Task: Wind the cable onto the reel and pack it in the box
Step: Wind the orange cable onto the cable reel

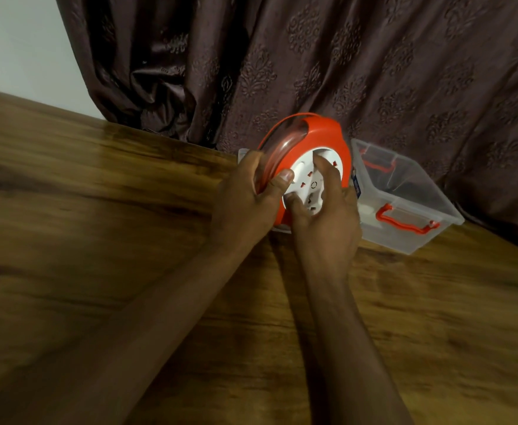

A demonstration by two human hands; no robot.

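Dim, warm light — motion blur, bowed edges

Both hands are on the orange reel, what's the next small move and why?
Probably keep turning the white hub with the right hand while the left hand steadies the reel: the cable looks blurred at its rim, and the clear box waits open beside it.

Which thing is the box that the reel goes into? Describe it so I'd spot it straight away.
Start at the dark brown patterned curtain behind the wooden table. Where its hem meets the tabletop, right of the orange cable reel that both hands hold, stands the box. It alone is see-through: clear plastic with an orange handle clip on its near end.
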